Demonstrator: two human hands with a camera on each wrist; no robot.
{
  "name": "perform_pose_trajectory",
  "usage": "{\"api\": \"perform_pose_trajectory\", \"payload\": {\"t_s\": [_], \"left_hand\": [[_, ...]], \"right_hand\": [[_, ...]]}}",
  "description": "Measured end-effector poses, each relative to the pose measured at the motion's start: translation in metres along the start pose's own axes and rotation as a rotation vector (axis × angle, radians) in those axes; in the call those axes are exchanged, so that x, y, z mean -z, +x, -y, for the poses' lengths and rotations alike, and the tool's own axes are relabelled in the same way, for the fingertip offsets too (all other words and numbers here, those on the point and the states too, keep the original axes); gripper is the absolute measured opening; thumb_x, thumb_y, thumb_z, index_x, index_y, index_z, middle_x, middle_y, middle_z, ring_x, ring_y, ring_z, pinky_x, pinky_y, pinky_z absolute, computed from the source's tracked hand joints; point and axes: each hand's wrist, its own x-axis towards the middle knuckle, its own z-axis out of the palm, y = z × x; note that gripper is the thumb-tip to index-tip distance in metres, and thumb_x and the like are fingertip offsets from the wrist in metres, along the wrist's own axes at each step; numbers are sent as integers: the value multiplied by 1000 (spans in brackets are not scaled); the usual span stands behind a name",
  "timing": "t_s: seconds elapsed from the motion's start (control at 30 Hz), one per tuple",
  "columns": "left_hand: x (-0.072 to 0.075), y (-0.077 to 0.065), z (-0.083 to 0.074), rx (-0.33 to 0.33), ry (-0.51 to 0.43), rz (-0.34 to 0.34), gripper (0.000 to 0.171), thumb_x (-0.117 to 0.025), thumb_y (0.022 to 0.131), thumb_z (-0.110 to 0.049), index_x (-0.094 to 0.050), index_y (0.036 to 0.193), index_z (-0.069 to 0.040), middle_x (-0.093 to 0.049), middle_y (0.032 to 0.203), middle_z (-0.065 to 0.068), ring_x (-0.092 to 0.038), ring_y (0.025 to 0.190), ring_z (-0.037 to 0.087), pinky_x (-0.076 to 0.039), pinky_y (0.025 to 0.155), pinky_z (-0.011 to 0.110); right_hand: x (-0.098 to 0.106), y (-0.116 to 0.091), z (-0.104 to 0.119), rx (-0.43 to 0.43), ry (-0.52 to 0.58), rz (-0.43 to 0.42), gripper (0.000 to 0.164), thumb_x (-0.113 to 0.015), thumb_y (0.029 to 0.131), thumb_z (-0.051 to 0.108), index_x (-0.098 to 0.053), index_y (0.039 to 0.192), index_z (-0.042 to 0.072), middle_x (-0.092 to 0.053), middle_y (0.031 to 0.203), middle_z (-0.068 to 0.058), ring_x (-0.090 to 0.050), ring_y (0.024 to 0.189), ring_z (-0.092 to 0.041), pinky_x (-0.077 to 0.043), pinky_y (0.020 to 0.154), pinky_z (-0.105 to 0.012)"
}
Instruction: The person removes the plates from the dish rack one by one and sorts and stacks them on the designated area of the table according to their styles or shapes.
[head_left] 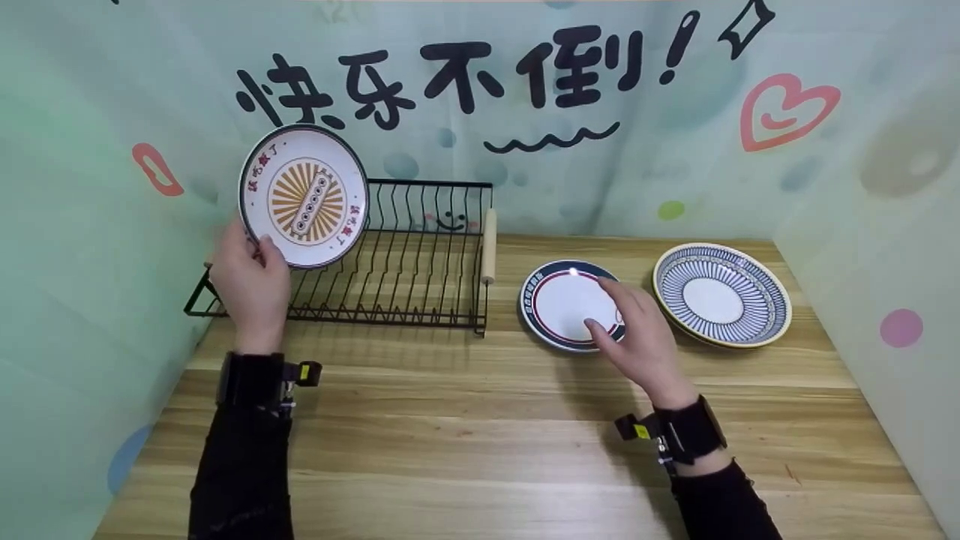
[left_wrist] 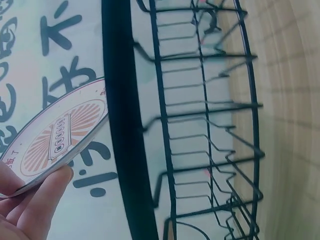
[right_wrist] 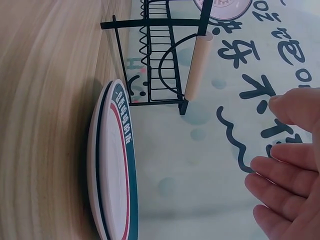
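My left hand (head_left: 251,281) pinches a white plate (head_left: 304,196) by its lower left edge, thumb on the front face. The plate has a dark rim, an orange sunburst and red lettering; it is raised with its face toward me, over the left part of a black wire dish rack (head_left: 420,324). In the left wrist view the plate (left_wrist: 60,132) stands tilted beside the rack's bar. My right hand (head_left: 637,334), thumb and fingers spread with nothing between them, hovers over a white plate (head_left: 559,311) with a teal rim and red ring. In the right wrist view this plate (right_wrist: 116,165) lies flat.
A blue-striped bowl-like dish (head_left: 712,300) with a yellowish edge sits on the wooden table (head_left: 465,435), right of the teal-rimmed plate. The rack has a wooden handle (head_left: 489,247) at its right end. A printed cloth backdrop (head_left: 555,180) encloses the back and sides.
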Motion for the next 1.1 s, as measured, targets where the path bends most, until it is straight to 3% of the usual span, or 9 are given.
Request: {"api": "perform_pose_trajectory", "payload": {"t_s": [0.2, 0.43, 0.67, 0.87, 0.93, 1.1], "left_hand": [[-5, -7, -9, -15, -43, -16, 31, -60, 91, 2, -64, 121, 5, -71, 108, 15, -67, 85, 24, -48, 72, 16], [-14, -15, -18, -9, -107, 7, 25, -60, 92, 2, -62, 117, 9, -70, 103, 20, -68, 83, 23, -49, 70, 13], [-22, -25, -27, 8, -184, 2, 25, -60, 92, 4, -61, 117, 9, -70, 89, 18, -59, 66, 10, -47, 58, 14], [-27, -33, -38, 19, -287, 23, 31, -59, 91, 7, -59, 123, 11, -70, 98, 22, -67, 77, 19, -55, 64, 17], [-28, -35, -41, 21, -297, 29, 32, -60, 91, 8, -59, 123, 11, -70, 94, 21, -66, 73, 21, -53, 61, 16], [-32, -40, -47, 33, -314, 48, 30, -60, 91, 7, -60, 121, 9, -66, 83, 16, -55, 59, 10, -47, 51, 16]], "right_hand": [[1, 0, 0, 6, 0, -8, 58, -76, 84, 12, -54, 134, -6, -62, 120, -24, -55, 112, -40, -42, 99, -49], [2, 0, 1, -10, 2, -3, 58, -77, 84, 11, -54, 135, -5, -62, 121, -23, -55, 112, -38, -42, 99, -46], [2, 1, 0, -11, 4, -26, 57, -77, 82, 9, -54, 133, -7, -62, 121, -23, -56, 111, -38, -43, 97, -47], [3, 2, 0, -8, 14, -60, 58, -77, 81, 8, -55, 132, -8, -62, 123, -24, -55, 113, -40, -42, 100, -48], [3, 2, 0, -11, 13, -66, 57, -77, 81, 8, -55, 132, -8, -62, 123, -24, -55, 113, -40, -42, 100, -48], [3, 1, -1, -18, 12, -80, 56, -77, 82, 8, -56, 131, -8, -62, 122, -24, -55, 113, -39, -42, 100, -48]]}}
